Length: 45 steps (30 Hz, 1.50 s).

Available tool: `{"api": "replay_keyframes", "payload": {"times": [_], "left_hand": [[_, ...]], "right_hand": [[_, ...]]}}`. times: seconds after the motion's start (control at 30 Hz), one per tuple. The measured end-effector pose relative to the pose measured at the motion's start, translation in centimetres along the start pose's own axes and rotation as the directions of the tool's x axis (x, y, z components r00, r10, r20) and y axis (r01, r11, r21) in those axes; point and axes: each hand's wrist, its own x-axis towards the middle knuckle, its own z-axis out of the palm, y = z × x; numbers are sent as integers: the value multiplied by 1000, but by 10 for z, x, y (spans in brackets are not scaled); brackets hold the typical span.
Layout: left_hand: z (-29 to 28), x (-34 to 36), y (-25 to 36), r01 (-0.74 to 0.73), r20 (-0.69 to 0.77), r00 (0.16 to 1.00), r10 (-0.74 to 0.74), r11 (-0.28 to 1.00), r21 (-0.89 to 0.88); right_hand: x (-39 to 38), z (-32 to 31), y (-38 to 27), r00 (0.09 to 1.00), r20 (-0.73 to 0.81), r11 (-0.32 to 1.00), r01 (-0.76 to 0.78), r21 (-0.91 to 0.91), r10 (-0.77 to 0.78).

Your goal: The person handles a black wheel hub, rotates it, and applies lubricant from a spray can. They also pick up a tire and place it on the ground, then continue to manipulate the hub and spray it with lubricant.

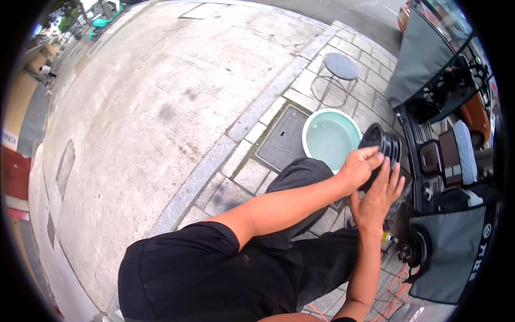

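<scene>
Round grey stool [341, 66] is seen at approx. 1 o'clock; grey cover [283, 137] set in paving [250, 175], nr. centre twd. 2; teal scooter [101, 23] parked btwn 10 & 11.

A faintly glossy, metal-looking finish is shown by the black ribbed wheel [389, 141] touched by the fingers [382, 174]. Smooth plastic is seen in the pale green basin [306, 138] left of the fingers, rough matt stone in the paving [229, 196] farther left, and matt cloth in the grey cover [448, 255] to their right.

White lettering [478, 261], round emblem [487, 231] on grey cover [445, 257]; blurred print [9, 138] on pale panel [10, 147].
</scene>
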Motion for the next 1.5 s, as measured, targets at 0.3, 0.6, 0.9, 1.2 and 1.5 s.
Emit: {"api": "replay_keyframes", "payload": {"times": [0.3, 0.6, 0.9, 1.2, 1.5], "left_hand": [[4, 113, 63, -376, 292, 891, 347, 925, 48], [14, 113, 63, -357, 268, 898, 350, 934, -24], [8, 112, 68, -363, 238, 909, 343, 931, 45], [14, 113, 66, -400, 224, 899, 376, 914, 72], [18, 111, 65, -376, 223, 905, 362, 926, 21]], "right_hand": [[106, 44, 36, 929, -360, 995, 58, -84, -85], [117, 40, 47, 911, -398, 991, 60, -123, -105], [114, 49, 45, 919, -391, 996, 78, 31, -60], [118, 52, 53, 912, -385, 988, 108, -113, -144], [120, 49, 55, 920, -373, 980, 47, -193, -118]]}}
